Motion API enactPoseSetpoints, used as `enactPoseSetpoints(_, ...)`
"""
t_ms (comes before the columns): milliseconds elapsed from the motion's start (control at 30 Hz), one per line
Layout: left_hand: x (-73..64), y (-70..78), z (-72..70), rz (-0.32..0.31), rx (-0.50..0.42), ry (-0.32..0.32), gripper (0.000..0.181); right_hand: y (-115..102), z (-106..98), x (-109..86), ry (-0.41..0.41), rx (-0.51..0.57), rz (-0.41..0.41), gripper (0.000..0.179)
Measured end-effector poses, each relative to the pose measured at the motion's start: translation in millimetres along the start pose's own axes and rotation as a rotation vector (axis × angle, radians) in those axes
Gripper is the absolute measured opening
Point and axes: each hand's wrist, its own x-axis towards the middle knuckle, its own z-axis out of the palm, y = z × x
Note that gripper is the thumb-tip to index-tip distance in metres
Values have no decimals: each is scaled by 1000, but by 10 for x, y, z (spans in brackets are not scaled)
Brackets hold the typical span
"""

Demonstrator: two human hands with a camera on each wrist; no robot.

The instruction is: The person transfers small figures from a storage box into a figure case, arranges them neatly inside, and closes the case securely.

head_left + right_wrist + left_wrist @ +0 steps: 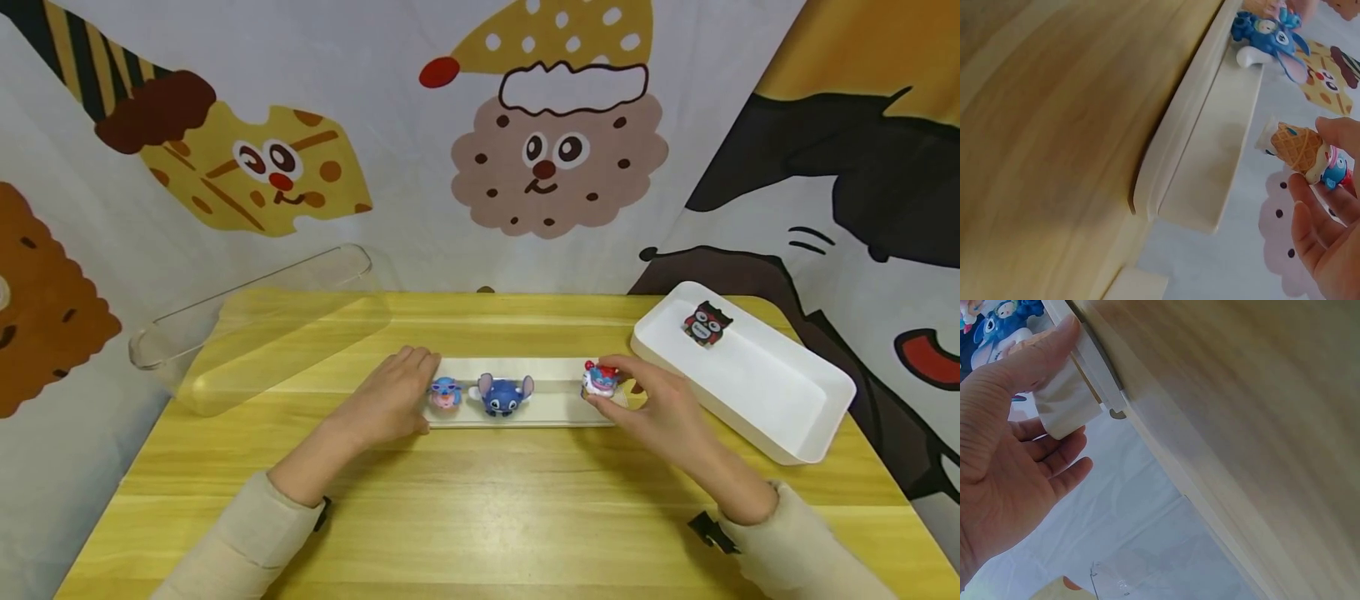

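My left hand (397,393) grips the left end of a long white display base (558,408), thumb at the front and fingers behind, as the left wrist view shows. Two blue figurines stand on it: a small one with sunglasses (446,393) beside that hand, and a big-eared one (504,395) to its right. Between thumb and fingers my right hand (663,407) pinches a small ice-cream-cone figurine (1300,150) with a waffle cone and a blue-and-red top. In the right wrist view it is held above the base, apart from it.
To the right, a white tray (787,392) holds an owl-shaped piece (707,323). A clear plastic cover (285,342) lies at the back left of the wooden table (480,517). Behind the table hangs a cartoon-printed cloth (405,233).
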Motion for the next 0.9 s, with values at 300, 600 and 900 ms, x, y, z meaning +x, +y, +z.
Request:
enactPoseSetpoints(300,-8,6,-12,-5,-4,-7,99,14,156,-10,-20,-39,-63,54)
enactPoseSetpoints(600,-14,8,1,-4,2,-8,98,-12,283,14,-68,-27,-44,54)
enactPoseSetpoints(900,-24,10,38,1,13,9,98,39,419,-20,-77,-34,-67,52)
